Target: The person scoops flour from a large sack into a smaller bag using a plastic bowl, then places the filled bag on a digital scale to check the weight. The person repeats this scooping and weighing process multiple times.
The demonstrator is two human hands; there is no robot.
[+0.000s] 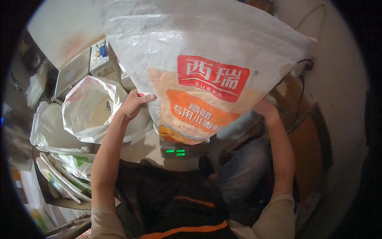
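A large white woven sack (159, 44) with a red label and an orange printed panel is spread upright in front of me. My left hand (136, 104) pinches its left edge, thumb on the front face. At the right edge my right hand (264, 107) grips the sack, and its fingers are mostly hidden behind the material. The sack's lower end hangs just above or on a dark scale (186, 151) with a lit green display. I cannot tell whether the two touch, and the scale's top is hidden.
An open white sack (73, 119) holding pale powder stands on the left, a small dark-blue object inside it. Below it, a box holds several folded bags (59, 177). Farther back are a white carton (99, 59) and a flat-topped box (73, 73). Brown cardboard (306, 159) stands at right.
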